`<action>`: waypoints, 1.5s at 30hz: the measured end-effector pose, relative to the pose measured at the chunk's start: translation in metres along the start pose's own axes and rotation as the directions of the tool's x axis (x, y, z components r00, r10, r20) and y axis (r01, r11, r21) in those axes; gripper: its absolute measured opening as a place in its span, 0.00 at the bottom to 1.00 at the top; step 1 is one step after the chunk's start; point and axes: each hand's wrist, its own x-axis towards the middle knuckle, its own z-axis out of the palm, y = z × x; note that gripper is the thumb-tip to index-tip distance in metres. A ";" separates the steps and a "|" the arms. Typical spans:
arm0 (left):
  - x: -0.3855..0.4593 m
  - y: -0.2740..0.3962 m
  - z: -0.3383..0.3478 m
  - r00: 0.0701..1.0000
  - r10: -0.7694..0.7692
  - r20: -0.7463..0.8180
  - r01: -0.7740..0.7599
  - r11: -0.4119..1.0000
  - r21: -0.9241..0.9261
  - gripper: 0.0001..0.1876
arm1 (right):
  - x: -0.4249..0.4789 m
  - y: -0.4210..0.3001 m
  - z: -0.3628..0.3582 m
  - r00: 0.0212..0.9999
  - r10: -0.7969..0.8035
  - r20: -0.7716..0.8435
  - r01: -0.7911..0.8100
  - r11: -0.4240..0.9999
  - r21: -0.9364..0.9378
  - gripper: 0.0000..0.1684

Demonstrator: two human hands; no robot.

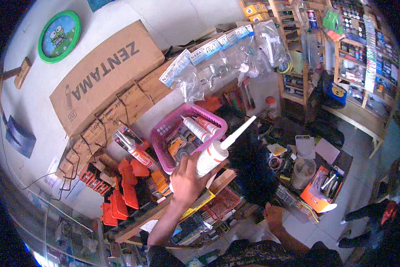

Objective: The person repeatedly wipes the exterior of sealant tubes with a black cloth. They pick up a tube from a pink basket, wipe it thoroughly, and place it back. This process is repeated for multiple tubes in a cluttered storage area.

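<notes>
My left hand (185, 180) grips a white sealant cartridge (212, 157) with red markings, its long tapered nozzle tilted up to the right. Just behind it sits a pink plastic basket (157, 147). More sealant cartridges (196, 128) lie inside that basket, along with small packaged items (181, 147). Low on the right, my right hand (272, 217) is closed at the lower end of a black fluffy duster (251, 170); the duster hides its fingertips. Left of the basket leans another cartridge (141, 158) with a red and white label.
Red-orange plastic pieces (118, 203) stand along the wooden shelf (130, 233). Packaged taps (216, 68) hang from a wooden rail above, beside a large cardboard box (106, 76). A cluttered table holds a plastic tub (303, 172) and an orange box (315, 197). Stocked shelves (352, 63) stand beyond.
</notes>
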 end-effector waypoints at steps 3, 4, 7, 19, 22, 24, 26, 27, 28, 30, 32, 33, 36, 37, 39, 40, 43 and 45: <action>-0.007 0.005 0.007 0.981 -0.140 0.135 0.180 0.919 -0.352 0.34 | -0.010 0.003 -0.007 0.585 0.751 0.305 -0.707 0.287 0.647 0.24; -0.010 0.006 0.010 0.974 -0.147 0.170 0.213 0.842 -0.495 0.34 | -0.017 0.006 0.001 0.552 0.805 0.218 -0.630 0.231 0.742 0.24; -0.030 0.004 0.011 0.906 -0.157 0.392 0.417 0.484 -0.769 0.35 | -0.018 0.019 -0.025 0.888 0.434 0.152 -0.457 0.790 0.409 0.25; -0.125 0.002 0.029 0.648 0.128 0.751 0.678 -0.546 -0.492 0.29 | 0.072 0.025 -0.067 0.863 0.048 0.503 -0.075 0.997 0.032 0.32; -0.174 0.003 0.070 0.681 0.282 0.676 0.676 -0.598 -0.431 0.20 | 0.081 0.027 -0.078 0.797 0.077 0.598 -0.068 0.997 -0.039 0.33; -0.191 0.010 0.077 0.598 0.277 0.752 0.769 -0.464 -0.440 0.13 | 0.091 0.020 -0.081 0.783 0.054 0.620 -0.028 0.998 -0.052 0.32; -0.240 0.019 0.098 0.443 0.088 0.892 0.851 -0.355 -0.388 0.13 | 0.098 0.007 -0.078 0.816 -0.046 0.576 0.066 0.998 -0.013 0.32; -0.222 0.028 0.087 0.488 0.167 0.857 0.813 -0.443 -0.377 0.15 | 0.099 0.007 -0.075 0.845 -0.110 0.524 0.129 0.992 -0.001 0.32; -0.186 0.038 0.061 0.532 0.240 0.812 0.773 -0.528 -0.351 0.18 | 0.097 0.018 -0.067 0.886 -0.216 0.410 0.232 0.973 0.012 0.32; -0.166 0.042 0.047 0.591 0.280 0.757 0.709 -0.628 -0.322 0.22 | 0.094 0.038 -0.054 0.904 -0.223 0.364 0.238 0.971 0.002 0.32; -0.168 0.040 0.056 0.609 0.264 0.748 0.673 -0.671 -0.311 0.26 | 0.085 0.057 -0.059 0.868 0.006 0.496 0.038 0.996 -0.079 0.34; -0.169 0.040 0.062 0.618 0.249 0.746 0.654 -0.689 -0.312 0.27 | 0.095 0.048 -0.060 0.788 0.159 0.595 -0.076 0.984 -0.162 0.34; -0.170 0.041 0.072 0.530 0.101 0.842 0.655 -0.680 -0.331 0.32 | 0.127 0.027 -0.059 0.677 0.272 0.684 -0.065 0.948 -0.313 0.36; -0.162 0.038 0.072 0.528 0.109 0.843 0.660 -0.678 -0.326 0.32 | 0.126 0.025 -0.054 0.777 0.185 0.602 -0.075 0.976 -0.203 0.35; -0.160 0.037 0.070 0.488 0.108 0.866 0.673 -0.679 -0.294 0.34 | 0.132 0.012 -0.046 0.816 0.134 0.562 -0.090 0.990 -0.105 0.33; -0.169 0.039 0.078 0.498 0.112 0.860 0.648 -0.707 -0.283 0.35 | 0.139 0.005 -0.046 0.768 0.166 0.619 -0.113 0.986 -0.125 0.32; -0.163 0.040 0.081 0.464 0.098 0.880 0.645 -0.719 -0.260 0.38 | 0.143 -0.007 -0.036 0.794 0.135 0.593 -0.109 0.991 -0.080 0.31; -0.161 0.036 0.084 0.498 0.079 0.864 0.616 -0.733 -0.288 0.38 | 0.139 0.011 -0.019 0.882 0.028 0.471 -0.040 0.999 0.017 0.30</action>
